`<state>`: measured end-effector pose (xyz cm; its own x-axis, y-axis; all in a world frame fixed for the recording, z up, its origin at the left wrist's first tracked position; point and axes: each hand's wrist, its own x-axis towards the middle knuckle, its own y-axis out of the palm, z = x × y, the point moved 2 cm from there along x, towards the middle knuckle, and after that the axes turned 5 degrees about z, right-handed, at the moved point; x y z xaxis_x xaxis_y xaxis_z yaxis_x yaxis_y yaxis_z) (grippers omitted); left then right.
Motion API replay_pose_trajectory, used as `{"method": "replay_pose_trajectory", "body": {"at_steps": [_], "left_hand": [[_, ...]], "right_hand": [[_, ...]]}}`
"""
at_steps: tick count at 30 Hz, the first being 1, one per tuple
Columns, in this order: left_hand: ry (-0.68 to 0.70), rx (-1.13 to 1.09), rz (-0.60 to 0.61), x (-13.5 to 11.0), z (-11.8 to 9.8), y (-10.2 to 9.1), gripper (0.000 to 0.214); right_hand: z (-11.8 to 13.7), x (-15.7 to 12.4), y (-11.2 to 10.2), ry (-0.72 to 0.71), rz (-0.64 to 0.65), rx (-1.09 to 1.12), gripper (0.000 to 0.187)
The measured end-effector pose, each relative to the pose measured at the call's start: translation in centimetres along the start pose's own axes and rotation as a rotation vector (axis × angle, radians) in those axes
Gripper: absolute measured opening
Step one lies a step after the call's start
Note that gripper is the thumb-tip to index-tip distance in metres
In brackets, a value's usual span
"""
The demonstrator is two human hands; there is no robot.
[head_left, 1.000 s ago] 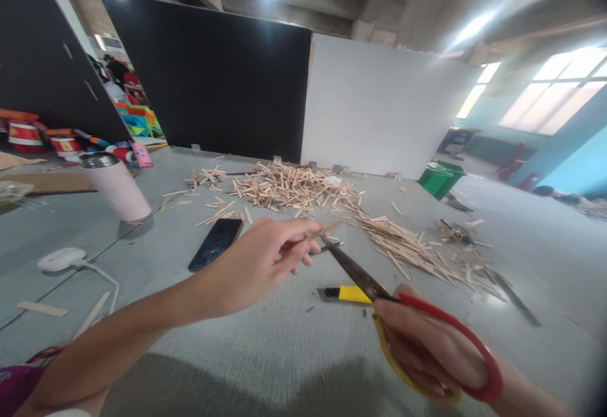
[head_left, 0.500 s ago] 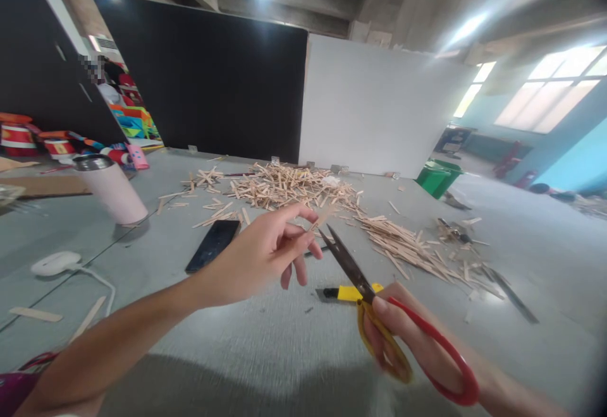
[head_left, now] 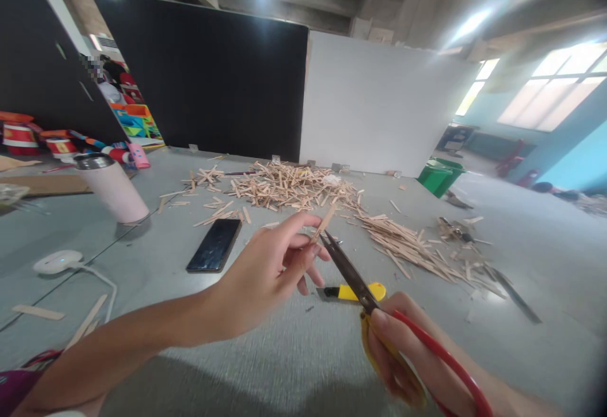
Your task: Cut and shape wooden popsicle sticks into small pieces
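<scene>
Between the thumb and index finger of my left hand (head_left: 279,259) is a thin flat wooden stick (head_left: 328,216), tilted up and away. My right hand (head_left: 403,341) grips a pair of scissors (head_left: 348,268) by its handles, one yellow and one red. The dark blades are nearly closed, and their tips are right beside the stick, close to my left fingertips. Whether the tips touch the wood I cannot tell. Under the blades, a yellow utility knife (head_left: 353,292) lies on the grey table (head_left: 265,366).
A big heap of wooden sticks (head_left: 284,186) lies ahead, with a flatter pile (head_left: 408,246) to the right. On the left are a phone (head_left: 214,246), a pink tumbler (head_left: 114,189) and a white charger (head_left: 59,262). A green bin (head_left: 436,178) and a metal ruler (head_left: 515,294) are on the right.
Both hands have moved slightly down. The wooden stick now points up more steeply, and the scissor blades have drawn closer together, with their tips nearer the stick.
</scene>
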<state>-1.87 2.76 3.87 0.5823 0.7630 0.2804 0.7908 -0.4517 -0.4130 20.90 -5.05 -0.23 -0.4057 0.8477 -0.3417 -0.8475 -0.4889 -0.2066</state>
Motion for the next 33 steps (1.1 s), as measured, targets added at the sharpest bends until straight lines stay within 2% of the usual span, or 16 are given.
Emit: {"method": "replay_pose_trajectory", "body": {"at_steps": [4, 10, 17, 22, 26, 30, 33], "left_hand": [[0.01, 0.144, -0.011, -0.1, 0.1, 0.5, 0.019], [0.012, 0.173, -0.044, -0.2, 0.2, 0.8, 0.019], [0.02, 0.144, -0.089, -0.7, -0.4, 0.9, 0.024], [0.021, 0.13, -0.102, -0.7, -0.7, 0.9, 0.024], [0.04, 0.116, -0.105, -0.8, -0.9, 1.0, 0.021], [0.055, 0.146, -0.132, -0.8, -1.0, 1.1, 0.016], [0.08, 0.193, -0.149, -0.8, -1.1, 1.0, 0.012]], "right_hand": [[0.4, -0.2, 0.2, 0.015, 0.065, 0.033, 0.088], [0.1, -0.2, 0.1, 0.004, 0.068, 0.032, 0.086], [-0.3, -0.6, 0.8, -0.038, -0.019, 0.047, 0.079], [-0.6, 0.1, 1.0, -0.067, -0.05, -0.035, 0.08], [-0.4, 0.7, 1.0, -0.052, -0.032, -0.113, 0.086], [0.1, 0.6, 0.8, -0.152, -0.054, -0.152, 0.081], [0.0, 0.7, 0.6, -0.155, -0.041, -0.123, 0.081]]}}
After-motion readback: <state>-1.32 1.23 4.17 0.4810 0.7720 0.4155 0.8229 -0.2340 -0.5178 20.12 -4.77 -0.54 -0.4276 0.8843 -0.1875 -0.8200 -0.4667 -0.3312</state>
